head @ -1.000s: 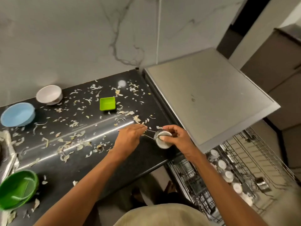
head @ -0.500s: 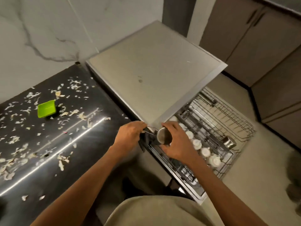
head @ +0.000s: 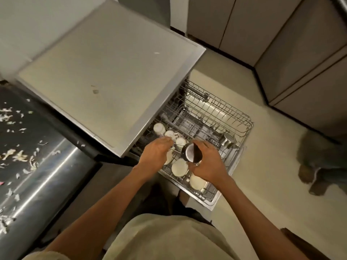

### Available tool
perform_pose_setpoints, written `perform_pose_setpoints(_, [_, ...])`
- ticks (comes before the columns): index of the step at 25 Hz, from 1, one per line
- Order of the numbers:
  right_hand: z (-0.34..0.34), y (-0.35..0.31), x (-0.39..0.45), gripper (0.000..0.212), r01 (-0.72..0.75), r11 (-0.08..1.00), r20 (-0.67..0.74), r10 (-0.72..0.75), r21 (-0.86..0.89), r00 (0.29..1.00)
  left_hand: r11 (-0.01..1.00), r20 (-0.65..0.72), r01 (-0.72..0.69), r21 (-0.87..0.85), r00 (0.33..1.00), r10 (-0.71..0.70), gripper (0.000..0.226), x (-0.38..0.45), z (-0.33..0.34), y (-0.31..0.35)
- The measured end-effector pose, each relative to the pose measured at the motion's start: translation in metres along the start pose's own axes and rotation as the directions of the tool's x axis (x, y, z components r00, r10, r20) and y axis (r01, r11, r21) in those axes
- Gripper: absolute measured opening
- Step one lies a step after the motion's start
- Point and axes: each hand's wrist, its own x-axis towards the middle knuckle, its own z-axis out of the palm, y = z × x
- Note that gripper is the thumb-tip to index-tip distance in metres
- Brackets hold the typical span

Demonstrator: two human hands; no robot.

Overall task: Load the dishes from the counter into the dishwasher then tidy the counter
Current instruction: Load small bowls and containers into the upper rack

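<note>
Obscured and cut-off items, dishwasher area

The left hand (head: pixel 156 154) covered whatever it pinched; only a thin metal handle (head: pixel 177 151) showed beside it. The right hand (head: pixel 207 164) hid the far side of the steel cup (head: pixel 190 155). The rack (head: pixel 234 117) ran under the grey worktop (head: pixel 105 72), its rear unseen. The counter (head: pixel 28 156) was cut by the left edge, its scraps (head: pixel 16 156) blurred. A dark furry shape (head: pixel 323 158) on the floor was cut off at the right edge, unidentifiable.
</note>
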Motion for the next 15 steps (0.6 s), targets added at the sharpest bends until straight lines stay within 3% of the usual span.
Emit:
perform_pose_setpoints(7, [0.002, 0.035, 0.033, 0.087, -0.164, 0.986, 0.005, 0.164, -0.016, 0.986, 0.997, 0.186, -0.054, -0.063, 0.980, 0.064, 0.056, 0.051, 0.033, 0.011])
perform_pose_setpoints(15, [0.008, 0.076, 0.094, 0.090, -0.368, 0.929, 0.020, 0.369, -0.029, 0.929, 0.987, 0.469, -0.068, -0.143, 0.874, 0.128, 0.072, 0.129, 0.079, -0.001])
